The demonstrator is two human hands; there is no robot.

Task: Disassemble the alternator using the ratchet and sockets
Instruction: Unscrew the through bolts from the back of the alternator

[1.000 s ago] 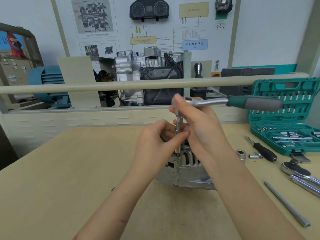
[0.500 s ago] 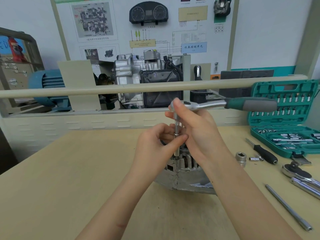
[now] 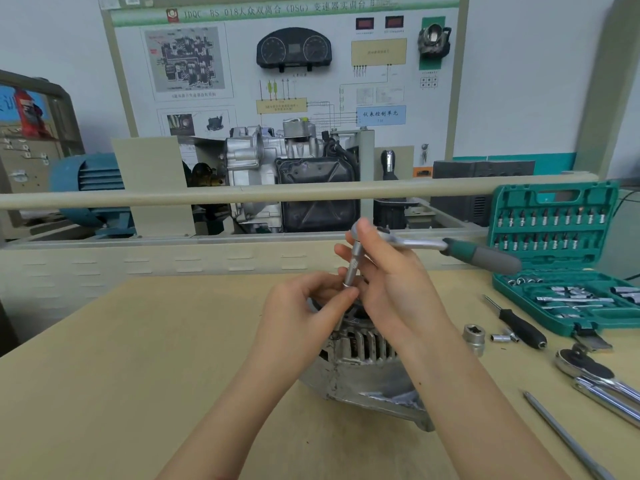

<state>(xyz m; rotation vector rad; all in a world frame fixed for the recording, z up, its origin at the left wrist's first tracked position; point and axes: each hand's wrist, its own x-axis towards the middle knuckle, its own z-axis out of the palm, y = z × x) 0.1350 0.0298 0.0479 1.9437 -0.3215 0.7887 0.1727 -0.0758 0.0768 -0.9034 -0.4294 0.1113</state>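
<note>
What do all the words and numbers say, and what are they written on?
"JDQC BS 018大众双离合(DSG)变速器实训台": green banner at the top of the wall board.
"仪表控制单元": blue label on the board.
Captions under the board's pictures, the tan boxes and the two small red displays: too small or blurred to read.
The alternator, the ratchet and the green socket case: no readable markings.

Two bare hands (image 3: 304, 317) (image 3: 398, 285); one grey ribbed metal alternator (image 3: 363, 368); two ratchets, one green-and-grey-handled (image 3: 481, 252), one chrome lying on the wooden desk (image 3: 104, 375) at (image 3: 588, 372); one open green plastic socket case (image 3: 561, 258); one large loose chrome socket (image 3: 473, 336); one black-handled driver (image 3: 519, 329); one long steel extension bar (image 3: 568, 438); small sockets too blurred to count.
</note>
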